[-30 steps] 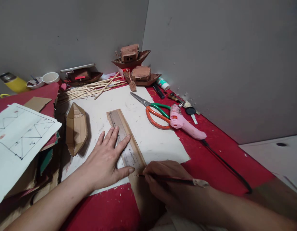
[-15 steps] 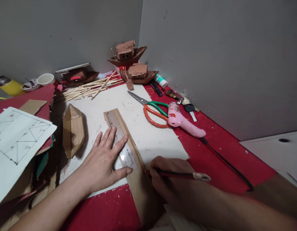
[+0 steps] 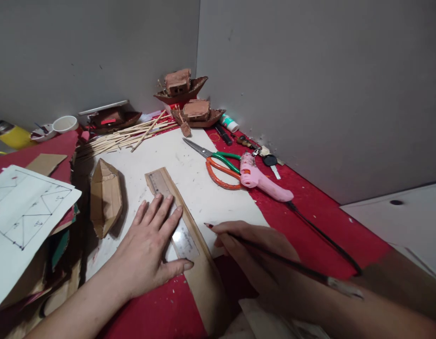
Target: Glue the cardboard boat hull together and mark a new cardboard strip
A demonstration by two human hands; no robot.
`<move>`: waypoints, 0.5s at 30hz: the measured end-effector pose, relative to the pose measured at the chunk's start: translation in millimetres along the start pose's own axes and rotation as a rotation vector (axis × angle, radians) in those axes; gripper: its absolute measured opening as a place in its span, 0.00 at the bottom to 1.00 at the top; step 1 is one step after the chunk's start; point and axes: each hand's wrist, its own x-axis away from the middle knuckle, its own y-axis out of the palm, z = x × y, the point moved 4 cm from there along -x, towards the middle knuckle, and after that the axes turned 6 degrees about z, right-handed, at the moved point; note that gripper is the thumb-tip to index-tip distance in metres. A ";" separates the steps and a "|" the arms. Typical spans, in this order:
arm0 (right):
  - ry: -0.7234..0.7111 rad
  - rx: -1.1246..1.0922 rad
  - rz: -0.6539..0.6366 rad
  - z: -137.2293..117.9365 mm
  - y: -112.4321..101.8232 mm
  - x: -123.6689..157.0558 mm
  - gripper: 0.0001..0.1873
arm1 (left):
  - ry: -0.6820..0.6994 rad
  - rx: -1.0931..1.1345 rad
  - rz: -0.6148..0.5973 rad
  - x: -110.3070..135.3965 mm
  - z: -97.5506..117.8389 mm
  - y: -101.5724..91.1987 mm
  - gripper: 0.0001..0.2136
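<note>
My left hand (image 3: 152,240) lies with fingers spread across a clear plastic ruler (image 3: 184,238), pressing it onto a long strip of brown cardboard (image 3: 204,287). To the right, my right hand (image 3: 256,256) grips a dark pencil (image 3: 274,258). Its tip points left, just off the strip's right edge and above the white paper (image 3: 227,202); whether it touches the paper I cannot tell. A small folded cardboard boat hull (image 3: 107,200) stands left of the ruler.
Scissors (image 3: 221,165) and a pink glue gun (image 3: 263,181) with a black cord lie to the right. Keys (image 3: 270,161) are beyond them. Wooden sticks (image 3: 133,134) and finished model boats (image 3: 198,113) stand at the back. Drawn sheets (image 3: 37,202) are stacked left.
My right hand has lifted the pencil off the strip's right edge, its tip moving forward and its back end tilting down toward me. My left hand still holds the ruler down. The view has shifted slightly.
</note>
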 end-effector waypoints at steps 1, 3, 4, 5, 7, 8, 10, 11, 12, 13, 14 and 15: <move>0.001 0.002 -0.002 -0.4 0.4 -0.3 0.09 | 0.007 -0.010 0.003 -0.3 1.0 0.0 0.42; 0.010 -0.007 -0.008 -0.9 1.4 -0.5 0.10 | 0.020 -0.027 0.008 -0.3 2.7 -0.1 0.41; 0.017 -0.023 -0.012 -1.0 1.9 -0.5 0.10 | 0.024 -0.038 0.012 0.1 3.2 -0.3 0.40; 0.026 -0.042 -0.017 -0.9 2.4 -0.6 0.10 | 0.027 -0.050 0.018 0.6 3.7 -0.8 0.39; 0.050 -0.082 -0.025 0.0 3.3 -1.1 0.09 | 0.037 -0.077 0.031 1.7 4.2 -2.1 0.36; 0.061 -0.099 -0.027 0.8 3.8 -1.4 0.08 | 0.045 -0.092 0.039 2.1 4.3 -2.8 0.34; 0.078 -0.120 -0.022 2.8 4.6 -1.9 0.07 | 0.062 -0.119 0.059 2.4 4.0 -3.6 0.31; 0.081 -0.129 -0.017 4.0 5.1 -2.0 0.07 | 0.071 -0.131 0.071 2.4 3.6 -3.6 0.30; 0.081 -0.140 -0.019 5.3 6.0 -1.8 0.07 | 0.080 -0.143 0.087 2.3 3.0 -3.2 0.29; 0.079 -0.153 -0.026 6.7 7.2 -1.3 0.07 | 0.089 -0.156 0.104 2.1 2.4 -2.5 0.27; 0.076 -0.167 -0.037 8.2 8.6 -0.6 0.07 | 0.100 -0.173 0.122 2.1 1.9 -1.6 0.25; 0.072 -0.180 -0.049 9.6 10.1 0.2 0.07 | 0.116 -0.191 0.142 2.2 1.7 -0.7 0.24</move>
